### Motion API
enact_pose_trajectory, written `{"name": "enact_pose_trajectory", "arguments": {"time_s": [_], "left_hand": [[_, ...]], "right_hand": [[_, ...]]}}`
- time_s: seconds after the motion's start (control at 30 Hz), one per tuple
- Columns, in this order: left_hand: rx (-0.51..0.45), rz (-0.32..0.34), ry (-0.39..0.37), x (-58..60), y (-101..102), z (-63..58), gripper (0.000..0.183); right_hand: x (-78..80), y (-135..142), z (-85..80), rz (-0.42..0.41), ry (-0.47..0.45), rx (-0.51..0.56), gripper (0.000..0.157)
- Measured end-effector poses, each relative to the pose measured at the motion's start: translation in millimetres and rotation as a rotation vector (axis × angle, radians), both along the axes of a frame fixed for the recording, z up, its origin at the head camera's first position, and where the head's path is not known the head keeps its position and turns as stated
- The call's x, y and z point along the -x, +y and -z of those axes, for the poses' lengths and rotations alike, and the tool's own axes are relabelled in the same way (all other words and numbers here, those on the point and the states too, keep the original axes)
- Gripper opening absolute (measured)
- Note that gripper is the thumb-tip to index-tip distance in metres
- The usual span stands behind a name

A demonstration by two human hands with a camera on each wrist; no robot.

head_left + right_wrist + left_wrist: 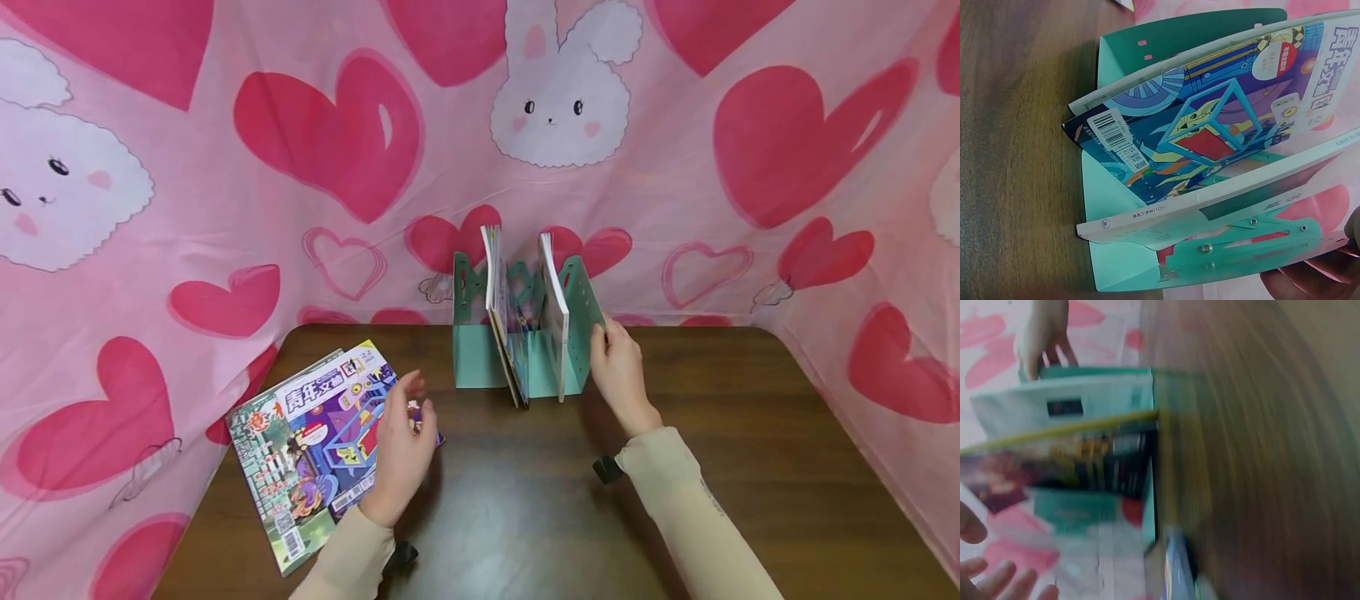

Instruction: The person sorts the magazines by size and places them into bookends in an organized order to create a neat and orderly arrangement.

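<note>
A mint-green desktop file rack [480,358] stands at the back of the table. My right hand [621,371] grips the edge of its right side panel, fingers [1310,278] around the panel in the right wrist view. Two groups of magazines stand upright in the rack: a white-spined magazine [1222,194] in the right part and a purple-covered magazine [1210,125] with others further left, leaning. Over the right edge of a flat magazine pile [330,433] hovers my left hand [405,450], its fingers loosely bent and holding nothing.
The brown wooden table [517,500] backs onto a pink cloth [450,192] printed with hearts and rabbits, which also hangs along both sides. The magazine pile lies slanted at the table's left edge, left of the rack.
</note>
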State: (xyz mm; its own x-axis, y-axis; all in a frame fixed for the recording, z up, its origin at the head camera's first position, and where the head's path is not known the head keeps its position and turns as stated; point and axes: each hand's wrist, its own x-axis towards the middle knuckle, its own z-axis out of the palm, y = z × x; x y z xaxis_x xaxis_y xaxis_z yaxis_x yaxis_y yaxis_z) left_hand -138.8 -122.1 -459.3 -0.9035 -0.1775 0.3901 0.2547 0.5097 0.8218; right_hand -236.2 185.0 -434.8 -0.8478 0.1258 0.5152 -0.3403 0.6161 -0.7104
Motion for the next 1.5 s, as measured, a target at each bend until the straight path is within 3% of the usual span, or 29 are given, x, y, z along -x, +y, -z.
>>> {"name": "enact_pose_trajectory", "arguments": {"time_s": [0.3,0.43,0.53,0.67,0.8,0.9,1.1,1.27,1.5], "left_hand": [[0.3,-0.121,-0.209,-16.6,-70,1.8,0.043],[0.385,-0.203,-0.27,-21.7,-102,3.4,0.043],[0.443,-0.245,-0.373,-25.2,-128,6.0,0.047],[0.499,-0.25,-0.519,-29.0,-159,10.8,0.051],[0.508,-0.202,-0.625,-30.4,-181,17.9,0.051],[0.5,-0.187,-0.669,-30.0,-188,20.6,0.053],[0.516,-0.157,-0.663,-25.0,-191,17.1,0.062],[0.518,-0.083,-0.742,-17.1,-189,9.8,0.072],[0.522,-0.053,-0.807,-3.9,-182,6.2,0.083]], "right_hand": [[-3.6,-9,7.7,-0.004,-0.002,0.008,0.034],[-2.2,-14,7.6,-0.008,-0.002,0.01,0.033],[-1.8,-14,4.7,-0.011,-0.005,0.008,0.032],[-1.5,-15,3.2,-0.012,-0.007,0.007,0.033],[-1.4,-17,4.7,-0.013,0.003,0.0,0.033],[-0.6,-17,5.5,-0.013,0.018,-0.002,0.032],[-0.2,-15,3.0,-0.002,0.037,-0.008,0.031],[-0.9,-10,0.0,0.001,0.034,-0.011,0.031],[0.0,-3,-0.5,0.008,0.025,-0.014,0.031]]}}
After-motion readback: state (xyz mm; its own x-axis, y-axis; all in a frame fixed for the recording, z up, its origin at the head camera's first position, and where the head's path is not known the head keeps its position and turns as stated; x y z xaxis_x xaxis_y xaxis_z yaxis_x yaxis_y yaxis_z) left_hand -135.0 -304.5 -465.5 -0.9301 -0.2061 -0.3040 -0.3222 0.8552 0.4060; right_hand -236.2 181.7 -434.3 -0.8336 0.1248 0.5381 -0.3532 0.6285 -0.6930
